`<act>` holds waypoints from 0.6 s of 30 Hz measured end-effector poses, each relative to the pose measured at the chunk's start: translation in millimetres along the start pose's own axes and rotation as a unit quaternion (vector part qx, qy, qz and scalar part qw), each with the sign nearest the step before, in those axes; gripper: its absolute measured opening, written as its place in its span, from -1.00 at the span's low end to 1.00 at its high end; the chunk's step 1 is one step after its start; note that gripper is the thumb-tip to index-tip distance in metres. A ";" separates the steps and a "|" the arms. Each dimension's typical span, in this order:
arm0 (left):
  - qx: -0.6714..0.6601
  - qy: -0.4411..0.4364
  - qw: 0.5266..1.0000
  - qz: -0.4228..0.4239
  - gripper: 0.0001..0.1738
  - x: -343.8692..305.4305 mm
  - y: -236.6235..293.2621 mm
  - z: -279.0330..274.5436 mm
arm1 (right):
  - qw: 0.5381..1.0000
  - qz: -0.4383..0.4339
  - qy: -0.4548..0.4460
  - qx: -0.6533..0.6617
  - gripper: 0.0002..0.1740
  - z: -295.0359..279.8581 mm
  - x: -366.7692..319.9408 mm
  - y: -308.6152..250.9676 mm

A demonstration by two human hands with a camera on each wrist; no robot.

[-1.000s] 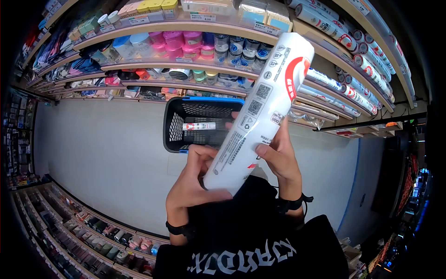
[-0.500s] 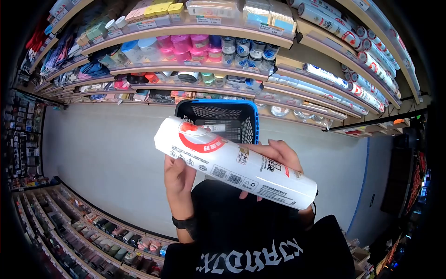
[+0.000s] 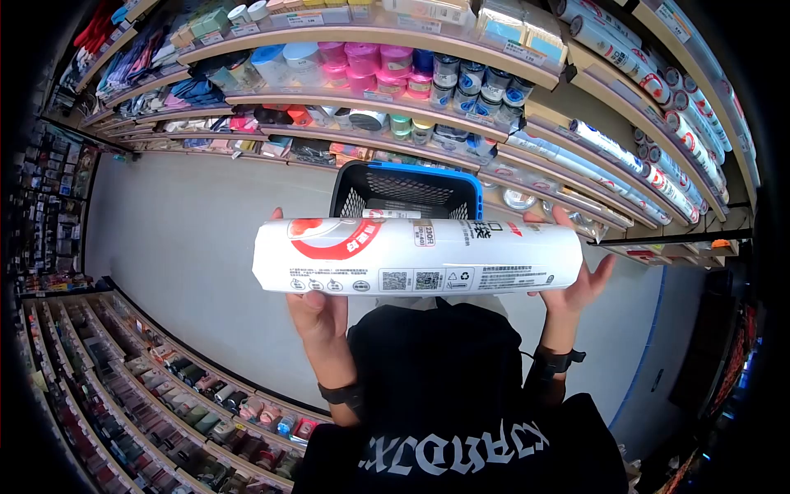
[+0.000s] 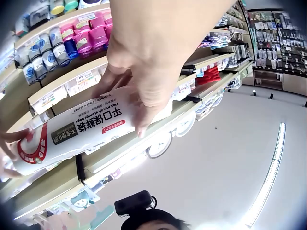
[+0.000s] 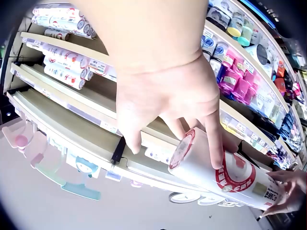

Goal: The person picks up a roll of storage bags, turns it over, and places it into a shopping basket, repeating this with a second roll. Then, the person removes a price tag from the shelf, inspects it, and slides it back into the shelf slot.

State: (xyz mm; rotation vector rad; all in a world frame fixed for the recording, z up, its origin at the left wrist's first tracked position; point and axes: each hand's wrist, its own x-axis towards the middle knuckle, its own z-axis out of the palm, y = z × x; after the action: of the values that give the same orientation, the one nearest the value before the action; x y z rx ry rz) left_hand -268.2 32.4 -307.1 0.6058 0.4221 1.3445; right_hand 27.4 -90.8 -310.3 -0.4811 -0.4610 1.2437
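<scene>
A long white roll with red print (image 3: pixel 461 255) lies level across the head view, held between two hands. The left hand (image 3: pixel 319 317) grips its left end, thumb on the near side; the left wrist view shows that hand (image 4: pixel 144 72) curled round the roll (image 4: pixel 72 132). At the other end is the right hand (image 3: pixel 576 288), its thumb spread off the roll. In the right wrist view the right hand (image 5: pixel 168 96) rests straight fingers on the roll (image 5: pixel 206 163). A black basket with a blue rim (image 3: pixel 411 167) stands beyond, with a smaller white roll (image 3: pixel 391 214) inside, partly hidden.
Shelves (image 3: pixel 329 99) curve across the far side, with pink and blue-labelled jars (image 3: pixel 395 62) and, at the right, many white rolls (image 3: pixel 609 148). Another shelf rack (image 3: pixel 181 395) stands at the lower left. Grey floor (image 3: pixel 197 214) lies between the racks.
The large roll has swung from steeply tilted to level, its red-printed end now at the left. The right hand's thumb has spread away from it. Basket and shelves appear farther right in view.
</scene>
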 end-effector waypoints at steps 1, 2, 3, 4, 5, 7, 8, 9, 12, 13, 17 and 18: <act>-0.016 0.000 1.000 0.007 0.37 1.4 -0.5 4.3 | 0.998 -0.017 0.019 -0.058 0.15 -3.4 -3.1 0.2; 0.031 0.017 0.999 0.010 0.39 0.4 -0.3 6.5 | 0.991 -0.027 0.030 -0.126 0.15 -7.2 -7.5 -0.2; 0.010 0.021 1.000 0.002 0.37 1.1 2.2 7.3 | 0.979 -0.037 0.044 -0.195 0.15 -11.0 -10.1 -0.7; -0.012 0.026 1.000 -0.007 0.36 1.1 4.0 8.4 | 0.980 -0.059 0.024 -0.187 0.01 -14.8 -10.6 -0.4; -0.034 0.030 0.999 -0.017 0.34 0.8 5.5 9.7 | 0.978 -0.057 0.046 -0.198 -0.03 -17.2 -11.2 -3.0; 0.033 0.008 0.999 -0.011 0.23 -3.6 6.3 5.1 | 0.970 -0.048 0.092 -0.218 -0.10 -20.6 -14.3 -5.0; 0.069 -0.008 0.998 0.001 0.18 -5.9 3.4 -6.0 | 0.979 -0.057 0.103 -0.165 -0.22 -15.0 -13.5 -1.8; 0.104 -0.025 0.994 0.015 0.14 -7.0 1.3 -15.1 | 0.979 -0.061 0.131 -0.143 -0.23 -16.4 -14.1 0.9; 0.091 -0.005 0.996 0.000 0.09 -9.1 -4.9 -22.0 | 0.985 -0.075 0.144 -0.050 -0.29 -31.0 -16.1 5.7; 0.076 -0.002 0.997 -0.010 0.09 -10.1 -6.5 -22.0 | 0.986 -0.068 0.140 -0.060 -0.29 -27.0 -15.8 6.4; 0.114 0.024 0.993 -0.020 -0.12 -5.5 4.2 -4.9 | 0.991 0.005 0.069 -0.119 -0.27 2.4 -6.1 -5.3; 0.131 -0.004 0.991 -0.028 -0.17 -2.9 6.8 -5.2 | 0.983 -0.001 0.091 -0.159 -0.25 16.7 -1.1 -2.2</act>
State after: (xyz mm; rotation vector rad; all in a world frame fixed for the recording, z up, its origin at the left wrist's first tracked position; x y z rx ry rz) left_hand -277.1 31.2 -307.1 0.8102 0.6104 1.2409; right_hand 19.2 -90.9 -295.5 -0.8570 -0.5060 1.1158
